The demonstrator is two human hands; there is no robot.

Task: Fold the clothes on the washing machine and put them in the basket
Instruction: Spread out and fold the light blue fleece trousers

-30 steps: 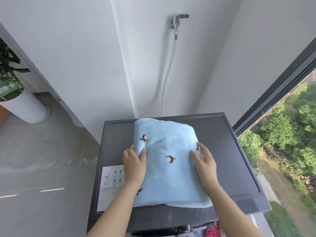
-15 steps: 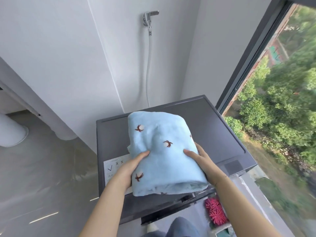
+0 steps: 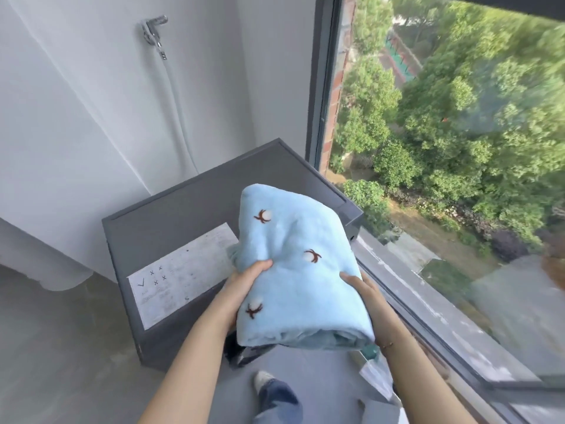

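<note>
Centre frame: left hand [image 3: 244,281] and right hand [image 3: 362,287] grip folded blue garment [image 3: 298,270], held above washing machine [image 3: 171,209] at centre left. Window [image 3: 458,148] fills right.

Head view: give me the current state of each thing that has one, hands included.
Light blue patterned cloth: folded into a thick bundle, held up by both hands, near end past the machine's front edge.
Left hand: grips the bundle's left side, thumb on top.
Right hand: holds the bundle's right side, mostly under it.
Washing machine: top bare of clothes, white label sheet lying flat on it.
Wall tap: hose attached; open or closed, cannot tell.
</note>
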